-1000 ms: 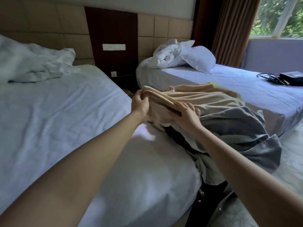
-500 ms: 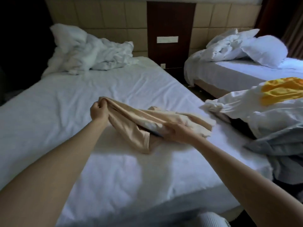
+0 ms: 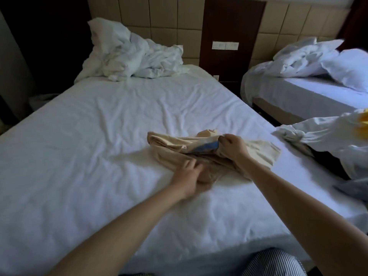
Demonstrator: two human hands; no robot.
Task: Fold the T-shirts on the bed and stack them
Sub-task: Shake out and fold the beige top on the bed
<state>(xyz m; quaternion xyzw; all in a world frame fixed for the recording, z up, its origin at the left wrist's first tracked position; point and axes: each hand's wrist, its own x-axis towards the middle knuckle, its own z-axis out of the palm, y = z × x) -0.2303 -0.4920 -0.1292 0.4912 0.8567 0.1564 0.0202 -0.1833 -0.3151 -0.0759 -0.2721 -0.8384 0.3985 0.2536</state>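
A crumpled beige T-shirt (image 3: pixel 201 154) with a blue print lies on the white sheet of the near bed (image 3: pixel 99 146), right of its middle. My right hand (image 3: pixel 233 145) grips an upper fold of the shirt beside the blue print and lifts it slightly. My left hand (image 3: pixel 189 176) is blurred, with loosely spread fingers touching the shirt's near edge. At the right edge lies a heap of other garments: a white one with yellow (image 3: pixel 338 136) on top and a grey one (image 3: pixel 356 186) below.
A rumpled white duvet (image 3: pixel 129 56) is piled at the head of the near bed. A second bed (image 3: pixel 298 96) with pillows stands to the right across a narrow gap. My striped trouser knee (image 3: pixel 272 263) is at the bed's foot.
I carried the beige shirt from the heap at the right onto the near bed. My left hand let go of the shirt's far corner and dropped to its near edge.
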